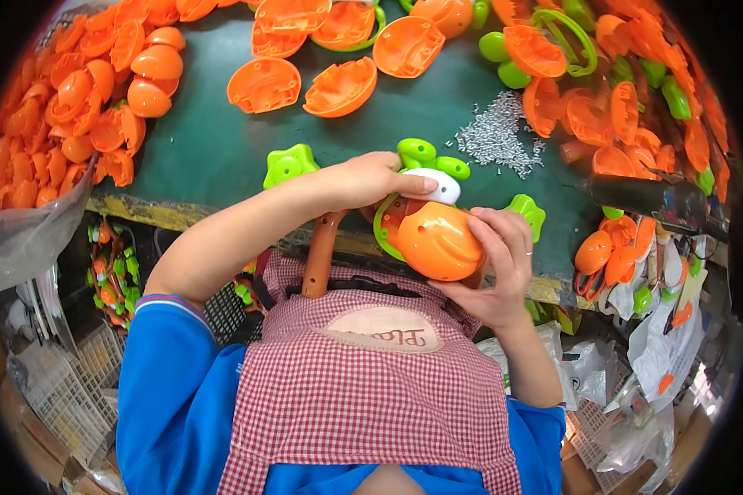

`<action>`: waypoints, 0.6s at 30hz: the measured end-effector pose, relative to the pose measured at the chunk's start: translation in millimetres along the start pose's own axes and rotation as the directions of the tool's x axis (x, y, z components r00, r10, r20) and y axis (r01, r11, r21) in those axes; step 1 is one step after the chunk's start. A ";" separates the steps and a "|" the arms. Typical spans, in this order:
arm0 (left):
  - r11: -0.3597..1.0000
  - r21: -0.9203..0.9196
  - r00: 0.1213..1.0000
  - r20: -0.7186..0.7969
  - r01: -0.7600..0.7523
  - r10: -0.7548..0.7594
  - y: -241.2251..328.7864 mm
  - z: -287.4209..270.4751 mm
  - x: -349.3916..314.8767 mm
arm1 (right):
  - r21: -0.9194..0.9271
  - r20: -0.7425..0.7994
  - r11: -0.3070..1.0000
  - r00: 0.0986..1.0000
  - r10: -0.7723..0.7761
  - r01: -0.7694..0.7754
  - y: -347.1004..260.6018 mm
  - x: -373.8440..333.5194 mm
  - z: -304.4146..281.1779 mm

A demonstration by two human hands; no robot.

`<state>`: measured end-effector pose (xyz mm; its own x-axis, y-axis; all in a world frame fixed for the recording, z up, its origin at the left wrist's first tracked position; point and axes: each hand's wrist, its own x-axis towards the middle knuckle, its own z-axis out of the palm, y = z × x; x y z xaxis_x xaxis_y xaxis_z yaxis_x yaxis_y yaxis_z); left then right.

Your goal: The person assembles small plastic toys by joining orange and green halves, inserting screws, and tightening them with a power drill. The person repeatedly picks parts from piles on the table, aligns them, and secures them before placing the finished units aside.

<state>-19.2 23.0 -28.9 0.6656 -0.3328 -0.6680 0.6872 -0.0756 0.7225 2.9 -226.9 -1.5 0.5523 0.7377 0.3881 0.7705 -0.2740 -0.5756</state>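
At the table's near edge I hold a plastic toy between both hands. Its glossy orange shell [439,242] is rounded and joins a green ring [381,229] and a white piece [442,188]. My left hand [376,180] is closed at the white piece, its thumb lying on top and its other fingers partly hidden behind the toy. The fingers and thumb of my right hand [504,252] grip the orange shell from the right. Green rounded parts [417,151] are just beyond the white piece. Green star-shaped parts [290,166] lie on either side of my hands.
Orange shells [74,107] are heaped at the left; more orange and green parts [619,107] are piled at the right. Loose shells [264,85] lie at the far side. Small silver screws [504,136] form a heap on the green tabletop [194,140]. A dark tool [648,200] sticks in from the right.
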 end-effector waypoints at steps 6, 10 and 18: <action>0.998 -0.036 0.998 -0.041 -0.048 0.047 -17.2 -2.3 11.0 | -0.028 0.095 0.998 0.993 0.066 -0.063 0.7 -2.4 28.6; 0.996 -0.055 0.997 -0.019 -0.072 0.071 -7.9 0.7 3.1 | -0.052 0.152 0.991 0.979 0.133 -0.126 -4.9 2.5 22.3; 0.879 0.376 0.943 -0.041 -0.293 0.332 -12.3 0.2 -6.2 | 0.101 0.048 0.990 0.994 0.096 -0.101 9.3 -10.4 27.9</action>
<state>-31.9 25.8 -33.6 0.8672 -0.3002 -0.3973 0.2999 -0.3220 0.8980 -4.6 -219.9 -30.9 0.6082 0.7366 0.2959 0.6746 -0.2832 -0.6817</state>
